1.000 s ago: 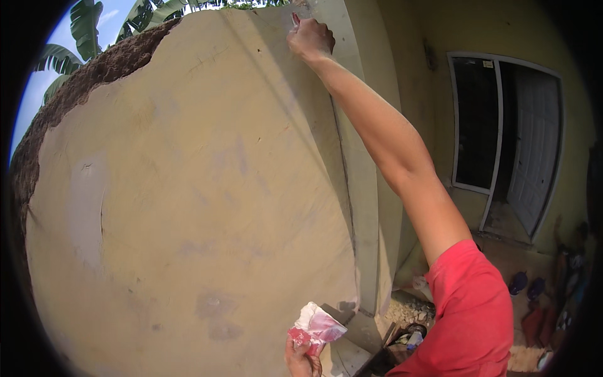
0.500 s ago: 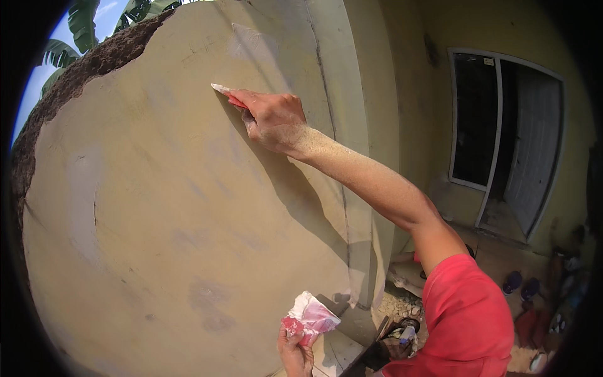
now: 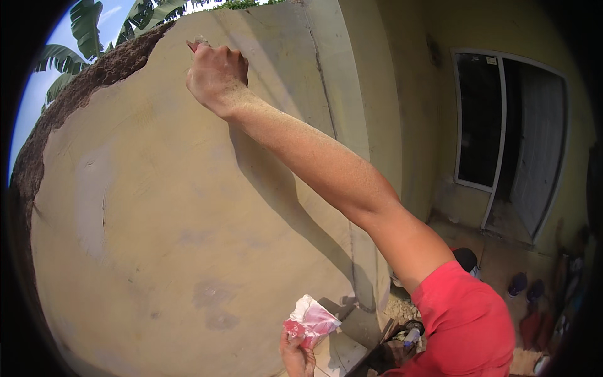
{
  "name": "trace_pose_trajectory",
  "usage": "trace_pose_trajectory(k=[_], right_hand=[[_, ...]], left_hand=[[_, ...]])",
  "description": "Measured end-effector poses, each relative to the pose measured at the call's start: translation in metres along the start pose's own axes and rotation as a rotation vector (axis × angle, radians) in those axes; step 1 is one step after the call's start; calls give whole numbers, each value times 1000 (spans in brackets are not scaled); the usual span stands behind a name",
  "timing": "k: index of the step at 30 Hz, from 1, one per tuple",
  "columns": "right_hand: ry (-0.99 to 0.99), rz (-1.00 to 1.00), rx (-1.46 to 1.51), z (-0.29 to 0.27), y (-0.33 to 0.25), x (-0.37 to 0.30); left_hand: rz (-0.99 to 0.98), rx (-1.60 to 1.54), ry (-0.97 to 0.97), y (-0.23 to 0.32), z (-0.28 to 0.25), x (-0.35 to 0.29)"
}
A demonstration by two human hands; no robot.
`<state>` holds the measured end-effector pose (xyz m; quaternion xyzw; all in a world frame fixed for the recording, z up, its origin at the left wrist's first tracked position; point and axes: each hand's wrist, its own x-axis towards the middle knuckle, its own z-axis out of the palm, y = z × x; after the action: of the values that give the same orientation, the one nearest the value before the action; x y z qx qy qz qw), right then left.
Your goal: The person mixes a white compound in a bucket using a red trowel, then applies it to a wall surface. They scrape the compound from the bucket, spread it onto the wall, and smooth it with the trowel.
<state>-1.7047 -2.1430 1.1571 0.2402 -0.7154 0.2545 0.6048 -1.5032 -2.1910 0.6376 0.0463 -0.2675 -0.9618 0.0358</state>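
Observation:
My right hand [image 3: 218, 80] is closed at the upper part of a yellowish plastered wall [image 3: 157, 195]. It grips a red putty spreader [image 3: 192, 46], mostly hidden behind the fingers, with only a corner showing past the knuckles. Low in the view, my left hand [image 3: 295, 358] pinches a second red putty spreader [image 3: 321, 325] by one end. White putty [image 3: 306, 308] is smeared over the upper edge and face of that one. Greyish patches [image 3: 93, 195] mark the wall on the left and lower down.
Rough broken masonry [image 3: 100, 74] edges the wall at upper left, with banana leaves [image 3: 86, 28] beyond. A dark vertical crack [image 3: 323, 81] runs near the wall's right side. Rubble [image 3: 399, 308] lies by its foot. Farther right are a white-framed doorway [image 3: 502, 138] and shoes [image 3: 526, 286].
My right hand has moved up and to the left along the wall, turning so that its spreader is now largely hidden. The left hand with its putty-covered spreader has hardly moved.

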Motion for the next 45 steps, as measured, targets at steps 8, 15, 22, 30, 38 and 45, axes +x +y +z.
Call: trace_pose_trajectory(k=[8, 15, 22, 30, 38, 45], right_hand=[[2, 69, -27, -65, 54, 11], [-119, -214, 92, -48, 47, -30], [98, 123, -280, -85, 158, 88], [130, -51, -337, -15, 123, 103], [34, -221, -44, -31, 54, 25], [117, -75, -199, -36, 119, 73]], left_hand=[[90, 64, -30, 4, 14, -3], [206, 252, -102, 95, 107, 30], [255, 353, -379, 202, 261, 60], [307, 370, -448, 284, 362, 75], [380, 435, -333, 311, 349, 66], [396, 434, -414, 300, 367, 55]])
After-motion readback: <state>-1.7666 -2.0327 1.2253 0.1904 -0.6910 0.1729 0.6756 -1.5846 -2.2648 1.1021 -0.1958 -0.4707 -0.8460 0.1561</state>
